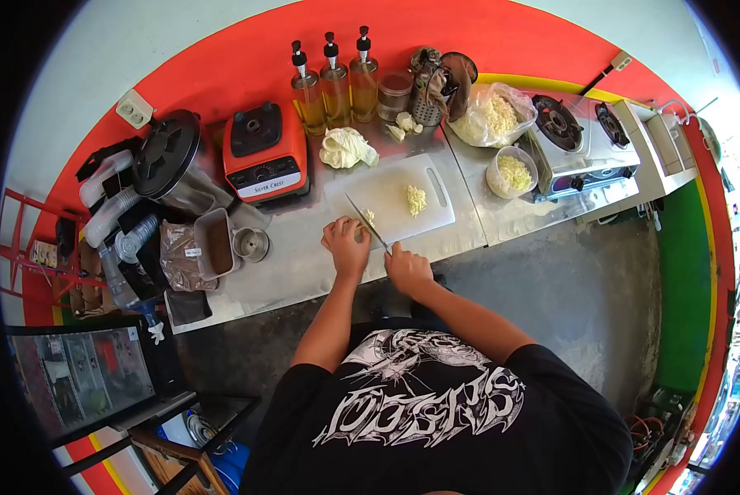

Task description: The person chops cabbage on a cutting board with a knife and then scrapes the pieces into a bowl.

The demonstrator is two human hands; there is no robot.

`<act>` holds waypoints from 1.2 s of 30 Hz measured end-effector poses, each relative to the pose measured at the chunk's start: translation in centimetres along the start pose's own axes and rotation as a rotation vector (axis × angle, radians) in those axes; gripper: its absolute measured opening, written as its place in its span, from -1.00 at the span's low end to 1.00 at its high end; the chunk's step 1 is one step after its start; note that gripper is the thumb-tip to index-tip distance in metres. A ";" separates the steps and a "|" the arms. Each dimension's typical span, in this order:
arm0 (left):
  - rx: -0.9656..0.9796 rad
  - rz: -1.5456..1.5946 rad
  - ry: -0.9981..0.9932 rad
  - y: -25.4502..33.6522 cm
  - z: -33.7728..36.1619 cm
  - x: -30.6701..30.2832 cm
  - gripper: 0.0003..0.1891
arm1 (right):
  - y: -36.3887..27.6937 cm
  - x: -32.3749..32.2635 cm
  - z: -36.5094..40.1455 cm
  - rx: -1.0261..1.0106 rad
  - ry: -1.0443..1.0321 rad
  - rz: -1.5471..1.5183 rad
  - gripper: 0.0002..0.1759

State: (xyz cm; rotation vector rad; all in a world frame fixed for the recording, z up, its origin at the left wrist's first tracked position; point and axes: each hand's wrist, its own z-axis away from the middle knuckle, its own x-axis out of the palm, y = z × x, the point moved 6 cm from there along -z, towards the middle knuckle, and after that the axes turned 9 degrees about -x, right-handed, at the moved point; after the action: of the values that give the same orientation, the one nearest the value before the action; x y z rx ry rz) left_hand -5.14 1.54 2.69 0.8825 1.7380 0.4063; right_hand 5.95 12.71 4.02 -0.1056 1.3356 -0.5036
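Observation:
My right hand (408, 268) is closed round the handle of a kitchen knife (365, 220). The blade points up and left across the front of a white cutting board (434, 216). Close on the blade's left side, my left hand (347, 241) has its fingers curled down on a piece of cabbage, mostly hidden under them. A few pale cut bits (369, 216) lie against the blade. Farther right on the board rests a small pile of chopped cabbage (416, 200). Behind the board sits a larger chunk of cabbage (347, 148).
A red blender base (264, 157) stands left of the board. Oil bottles (334, 92) line the wall. To the right are a tub of shredded cabbage (512, 173), a plastic bag of shreds (493, 115) and a gas stove (584, 144). A metal cup (251, 244) stands left.

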 end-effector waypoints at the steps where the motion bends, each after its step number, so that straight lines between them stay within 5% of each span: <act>1: 0.006 -0.006 0.007 0.2 0.0 0.1 -0.78 | 0.3 0.0 0.1 0.012 0.003 -0.027 -0.58; 36: -0.021 0.092 -0.017 0.0 -0.1 -0.8 -0.90 | -1.4 -2.8 -2.4 -0.039 0.021 -0.114 -0.59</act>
State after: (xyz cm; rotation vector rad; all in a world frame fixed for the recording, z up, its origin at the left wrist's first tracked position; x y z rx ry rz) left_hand -5.12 0.92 3.26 0.9502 1.6792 0.4754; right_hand 2.86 13.11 6.46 -0.2100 1.3657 -0.5764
